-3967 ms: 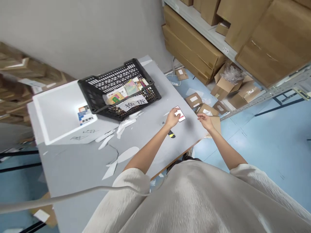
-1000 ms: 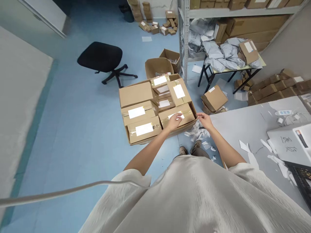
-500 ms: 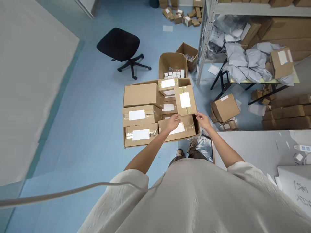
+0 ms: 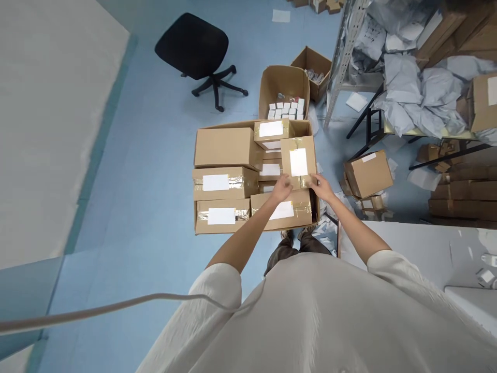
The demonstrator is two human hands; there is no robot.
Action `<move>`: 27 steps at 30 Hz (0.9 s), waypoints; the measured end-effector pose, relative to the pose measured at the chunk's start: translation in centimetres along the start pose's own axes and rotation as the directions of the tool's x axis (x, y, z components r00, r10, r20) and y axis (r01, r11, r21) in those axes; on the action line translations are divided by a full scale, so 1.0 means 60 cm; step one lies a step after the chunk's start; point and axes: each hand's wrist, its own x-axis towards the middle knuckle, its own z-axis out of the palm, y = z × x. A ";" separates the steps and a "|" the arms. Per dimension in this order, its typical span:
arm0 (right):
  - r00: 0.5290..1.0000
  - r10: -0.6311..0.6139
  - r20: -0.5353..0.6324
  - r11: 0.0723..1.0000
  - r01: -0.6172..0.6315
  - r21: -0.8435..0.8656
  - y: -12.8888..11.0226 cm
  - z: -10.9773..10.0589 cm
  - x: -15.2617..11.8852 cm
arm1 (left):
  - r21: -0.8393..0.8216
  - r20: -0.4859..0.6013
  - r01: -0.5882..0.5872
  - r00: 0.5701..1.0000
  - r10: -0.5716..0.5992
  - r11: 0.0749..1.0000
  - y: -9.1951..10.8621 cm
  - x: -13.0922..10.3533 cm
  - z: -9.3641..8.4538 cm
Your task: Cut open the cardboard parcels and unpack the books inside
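Observation:
A small cardboard box (image 4: 288, 155) with a white label lies at the right side of a large open carton (image 4: 197, 231), on top of other boxes. At its near left corner is my left hand (image 4: 282, 188), fingers curled against the cardboard. My right hand (image 4: 321, 187) holds the near right corner, thumb and fingers bent around the edge. Under my left wrist sits a taped, labelled box (image 4: 301, 207). Several more boxes fill the carton, among them a plain box (image 4: 222, 147) and a labelled one (image 4: 243, 182) on the left.
Behind the carton stands an open box of small white packages (image 4: 285, 77), with another open box (image 4: 310, 58) beside it. A black swivel chair (image 4: 194, 46) is at the back left. On the right are a metal shelf (image 4: 347, 46), grey mailer bags (image 4: 404, 88), and stacked boxes (image 4: 368, 173).
Both hands have moved slightly farther forward over the near corners of the small box. The camera view has shifted, and the shelf and mailers appear farther right.

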 end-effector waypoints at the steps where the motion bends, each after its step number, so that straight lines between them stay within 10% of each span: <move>1: 1.000 0.006 -0.004 1.000 -0.006 0.006 -0.003 0.001 -0.001 | 0.001 0.006 0.003 1.000 -0.003 1.000 0.001 0.000 0.002; 14: 0.995 -0.014 -0.100 1.000 0.015 0.014 -0.086 -0.013 -0.034 | 0.054 -0.046 -0.278 0.959 0.280 0.959 0.021 -0.016 -0.028; 27: 0.952 -0.121 -0.283 0.992 0.128 0.004 -0.195 -0.044 -0.138 | 0.085 0.028 -0.529 0.849 0.528 0.845 0.114 -0.091 -0.096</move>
